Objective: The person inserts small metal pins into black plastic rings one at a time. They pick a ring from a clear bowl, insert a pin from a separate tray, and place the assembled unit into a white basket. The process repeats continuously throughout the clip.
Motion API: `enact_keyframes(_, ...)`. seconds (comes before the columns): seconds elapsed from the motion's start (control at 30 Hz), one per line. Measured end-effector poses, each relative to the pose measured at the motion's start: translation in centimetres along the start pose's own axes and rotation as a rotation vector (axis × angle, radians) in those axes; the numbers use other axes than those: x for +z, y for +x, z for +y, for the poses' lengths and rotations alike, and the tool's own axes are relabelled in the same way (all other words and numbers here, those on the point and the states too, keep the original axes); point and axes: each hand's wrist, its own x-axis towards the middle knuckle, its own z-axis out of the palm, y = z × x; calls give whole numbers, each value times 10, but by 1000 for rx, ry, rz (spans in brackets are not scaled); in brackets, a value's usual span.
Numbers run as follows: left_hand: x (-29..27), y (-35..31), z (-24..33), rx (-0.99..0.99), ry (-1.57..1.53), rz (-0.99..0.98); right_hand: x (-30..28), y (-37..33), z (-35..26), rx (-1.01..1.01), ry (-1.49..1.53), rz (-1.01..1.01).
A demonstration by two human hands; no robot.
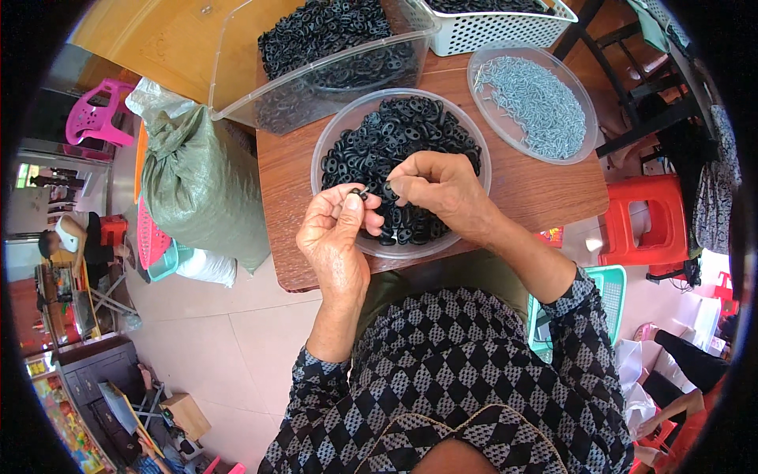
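Note:
Over the near side of a round clear tub (322, 150) of small black plastic pieces (395, 130), both my hands are raised close together. Between thumb and forefinger, my left hand (335, 237) pinches one small black plastic piece (360, 194), from which a thin silvery tip sticks out. My right hand (448, 189) is closed in a pinch just to the right, a small gap away from that piece. Whatever sits between its fingertips is too small to make out against the dark heap. To the right, a shallow round clear tray (586, 93) holds many small silvery screws (533, 107).
A clear rectangular bin (237, 107) and a white perforated basket (505, 35), both with black pieces, stand at the table's (296, 229) back. Left is a tied green sack (205, 189); right, a red stool (647, 221). A green basket (608, 292) sits beside my right arm. Other people sit farther off.

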Motion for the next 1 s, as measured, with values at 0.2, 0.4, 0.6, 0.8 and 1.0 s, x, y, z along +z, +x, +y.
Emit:
enact_keyframes(0.2,8,-2,3,5,-13,-14,-1,-4,-4,170,275,-69)
enact_keyframes(0.4,13,-5,2,2,-7,-50,-5,-8,-4,135,418,-49)
enact_keyframes(0.6,9,-6,-3,-8,-12,-18,9,-15,2,-192,19,108)
enact_keyframes(0.8,12,-10,-2,-6,-46,2,11,-17,3,-159,54,109)
enact_keyframes(1.0,16,-11,1,-21,-79,-19,3,-18,8,-7,271,32)
